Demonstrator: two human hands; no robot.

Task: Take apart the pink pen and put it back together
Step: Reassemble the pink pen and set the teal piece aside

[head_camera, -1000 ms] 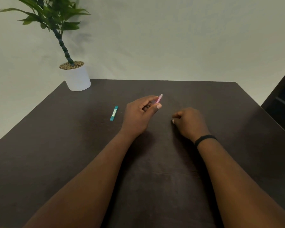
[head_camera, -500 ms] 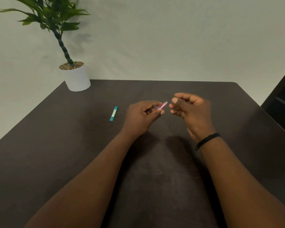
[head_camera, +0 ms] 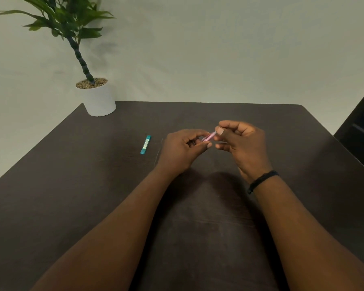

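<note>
Above the middle of the dark table (head_camera: 93, 196), both hands meet on a small pink pen (head_camera: 209, 137). My left hand (head_camera: 183, 150) pinches its near end between thumb and fingers, and most of the pen is hidden inside that hand. My right hand (head_camera: 242, 143), with a black band on the wrist, pinches the pen's far tip between thumb and forefinger. Only a short pink stretch shows between the two hands. Whether the right hand also holds a separate small part I cannot tell.
A small teal piece (head_camera: 145, 144) lies on the table left of my left hand. A thin faint line (head_camera: 159, 150) lies between it and the hand. A white pot with a green plant (head_camera: 98, 99) stands at the far left corner. A dark object (head_camera: 359, 131) rises at the right edge.
My right hand lifted off the table and came left to the pen's tip, closing its fingers on it. The left hand lowered slightly, still holding the pen.
</note>
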